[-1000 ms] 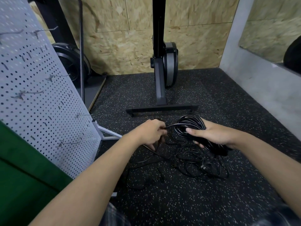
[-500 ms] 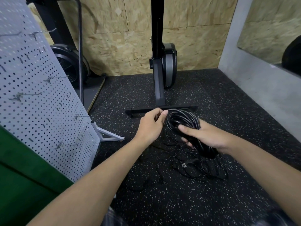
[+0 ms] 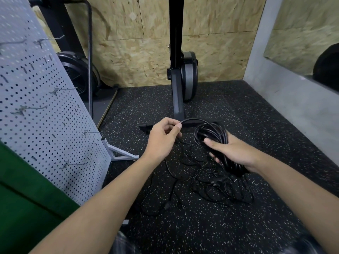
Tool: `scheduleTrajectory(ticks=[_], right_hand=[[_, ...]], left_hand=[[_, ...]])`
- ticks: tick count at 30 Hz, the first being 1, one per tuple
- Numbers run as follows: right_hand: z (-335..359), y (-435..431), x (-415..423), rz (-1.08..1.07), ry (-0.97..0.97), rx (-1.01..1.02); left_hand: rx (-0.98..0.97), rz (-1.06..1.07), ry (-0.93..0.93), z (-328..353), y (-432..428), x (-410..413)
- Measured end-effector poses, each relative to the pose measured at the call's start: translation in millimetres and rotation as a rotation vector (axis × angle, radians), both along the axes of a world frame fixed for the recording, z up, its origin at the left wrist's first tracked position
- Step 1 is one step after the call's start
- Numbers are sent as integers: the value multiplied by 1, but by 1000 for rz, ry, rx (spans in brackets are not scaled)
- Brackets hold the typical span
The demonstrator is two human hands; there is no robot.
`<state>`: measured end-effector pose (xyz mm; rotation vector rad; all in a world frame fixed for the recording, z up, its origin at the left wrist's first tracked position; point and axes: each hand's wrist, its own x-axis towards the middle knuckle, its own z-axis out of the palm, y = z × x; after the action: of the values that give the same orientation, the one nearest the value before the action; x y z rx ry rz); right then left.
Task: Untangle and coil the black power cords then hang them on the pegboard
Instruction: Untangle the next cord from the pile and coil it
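My right hand (image 3: 233,153) grips a partly wound coil of black power cord (image 3: 212,132) above the floor, fingers wrapped round its lower side. My left hand (image 3: 161,138) pinches the free strand of the same cord (image 3: 192,120), which arcs from its fingertips over to the coil. Below both hands a tangle of black cords (image 3: 211,182) lies on the speckled floor, one plug end (image 3: 166,206) trailing to the left. The grey pegboard (image 3: 36,107) stands tilted at the left with several bare metal hooks (image 3: 64,88).
A black exercise machine post and its floor bar (image 3: 176,88) stand just behind the hands. A fan-wheel machine (image 3: 77,74) sits behind the pegboard. The pegboard's grey foot (image 3: 121,154) reaches onto the floor. A green surface (image 3: 23,208) fills the lower left; a grey ledge (image 3: 293,99) runs along the right.
My left hand rose from near the floor and drew a strand up and over toward the coil. My right hand lifted the coil slightly, and more loops sit on it.
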<state>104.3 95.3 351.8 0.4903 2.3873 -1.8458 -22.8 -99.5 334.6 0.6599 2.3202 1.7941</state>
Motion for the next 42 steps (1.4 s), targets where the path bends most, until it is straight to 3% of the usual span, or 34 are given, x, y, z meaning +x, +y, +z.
scheduleTrajectory(ticks=[4, 10, 15, 25, 29, 34, 39, 42], right_hand=[[2, -19, -4, -44, 61, -8], [2, -32, -21, -335, 176, -89], [-2, -38, -23, -428, 261, -128], [-4, -32, -27, -211, 183, -168], [-2, -23, -24, -244, 202, -231], [2, -11, -25, -348, 262, -436], [11, -5, -21, -349, 331, -555], [13, -7, -17, -303, 382, -670]], left_hand=[[148, 36, -64, 8, 5, 11], [221, -19, -119, 14, 14, 29], [260, -63, -150, 10, 15, 31], [163, -16, -50, 10, 12, 25], [92, -37, -57, 7, 15, 27], [-10, -278, -297, -5, 11, 31], [-341, -576, -162, -31, 13, 36], [-273, -545, -172, -47, 27, 44]])
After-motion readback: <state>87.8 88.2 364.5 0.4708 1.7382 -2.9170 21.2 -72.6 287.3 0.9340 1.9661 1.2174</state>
